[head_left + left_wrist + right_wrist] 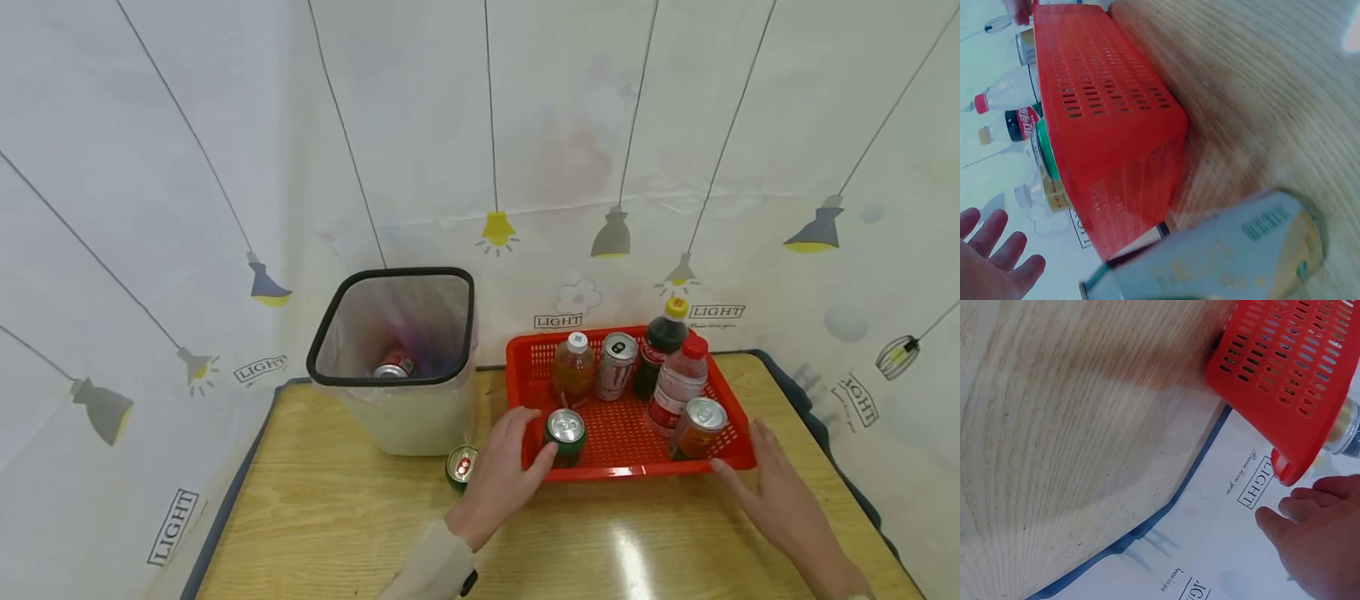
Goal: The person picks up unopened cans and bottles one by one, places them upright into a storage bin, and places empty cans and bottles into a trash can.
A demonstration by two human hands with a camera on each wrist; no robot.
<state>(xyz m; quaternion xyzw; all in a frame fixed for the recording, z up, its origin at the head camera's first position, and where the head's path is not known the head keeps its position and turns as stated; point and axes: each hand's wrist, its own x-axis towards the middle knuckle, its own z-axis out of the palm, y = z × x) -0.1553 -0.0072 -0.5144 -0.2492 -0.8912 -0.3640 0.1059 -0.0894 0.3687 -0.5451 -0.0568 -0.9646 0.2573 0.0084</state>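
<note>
A red plastic basket (622, 471) holds several drinks. At its front left corner is my left hand (498, 475), fingers spread and empty beside a green can (565, 446) that stands inside the rim. My right hand (783, 500) is at the front right corner with fingers extended, close to the rim and an orange-brown can (693, 435). Behind these cans are a bottle with amber drink (573, 375), a pale can (615, 371), a cola bottle (660, 342) with a yellow cap and a red-capped clear bottle (678, 379). In the left wrist view, the fingers (1007, 250) appear apart from the basket.
A lined bin (397, 417) with a black rim stands left of the basket, with a can (393, 364) inside. Between bin and left wrist is another can (459, 462), seen large in the left wrist view. Patterned cloth (420, 125) hangs behind the wooden table (315, 500).
</note>
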